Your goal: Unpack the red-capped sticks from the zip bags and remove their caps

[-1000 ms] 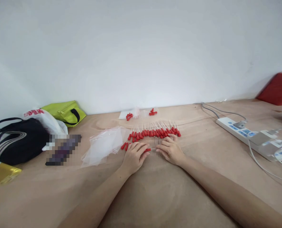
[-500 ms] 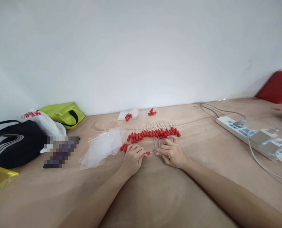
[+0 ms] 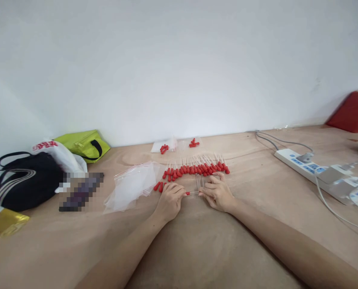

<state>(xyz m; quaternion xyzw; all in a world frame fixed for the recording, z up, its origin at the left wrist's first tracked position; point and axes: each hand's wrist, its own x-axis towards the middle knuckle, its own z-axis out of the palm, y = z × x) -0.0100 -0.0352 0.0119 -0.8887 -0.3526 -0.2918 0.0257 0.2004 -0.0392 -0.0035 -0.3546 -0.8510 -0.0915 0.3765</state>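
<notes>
A dropper (image 3: 193,193) with a red rubber bulb and a thin clear tube lies level between my two hands. My left hand (image 3: 170,199) pinches it at the bulb, which is mostly hidden by the fingers. At the tube's other end, my right hand (image 3: 217,194) has its fingers closed round the tip. Several clear tubes (image 3: 199,180) lie just beyond, beside the right fingers. Behind both hands stretches a row of red-bulbed droppers (image 3: 194,169), tubes pointing to the wall. Loose red bulbs (image 3: 158,186) sit by my left knuckles.
Clear zip bags (image 3: 133,186) are spread left of my hands. Two small groups of red bulbs (image 3: 164,149) lie near the wall, on plastic bags. A power strip (image 3: 299,163) with cables is at right; a black bag (image 3: 31,180) and a green pouch (image 3: 81,144) are at left.
My hands keep the same hold on the dropper, with hardly any movement. The whole view has shifted slightly, so the things at left appear a little further right.
</notes>
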